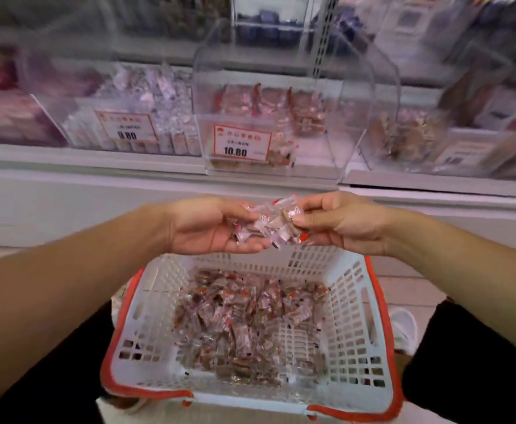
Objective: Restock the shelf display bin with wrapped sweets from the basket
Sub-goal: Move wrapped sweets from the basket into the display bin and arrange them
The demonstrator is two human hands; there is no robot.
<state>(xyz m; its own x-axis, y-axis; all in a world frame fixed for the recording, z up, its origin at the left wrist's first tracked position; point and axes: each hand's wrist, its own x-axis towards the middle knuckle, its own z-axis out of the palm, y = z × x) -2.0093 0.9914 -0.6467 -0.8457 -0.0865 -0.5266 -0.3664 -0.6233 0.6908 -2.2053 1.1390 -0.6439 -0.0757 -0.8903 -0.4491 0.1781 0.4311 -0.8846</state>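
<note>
Plainly, both hands are busy with one small heap of wrapped sweets (269, 226) held between them above the basket's far rim. The left hand (210, 226) lies palm up, fingers curled under the heap like a scoop; the right hand (339, 223) pinches the wrappers at the heap's right side with thumb and fingertips.

Below, the basket (146, 341) is white plastic lattice with a red rim, and many more sweets (244, 325) lie loose across its floor, thickest toward the far wall. The display bin (281, 87) stands on the shelf (97, 163) straight ahead, clear rigid plastic with a curved hood and a red-bordered price label (242, 144) on its front; it looks only partly filled, with brown and red packets toward the back.

The sweets should handle as light, small pieces, each a brownish block in crinkly clear film with red print. That film is likely slick, so pieces slide over one another and spill from a loose grip; a cupped hold from beneath seems safer than pinching single wrapper ends. They look firm enough to drop into the bin without harm. Neighbouring bins (128, 102) hold paler packets, blurred.
</note>
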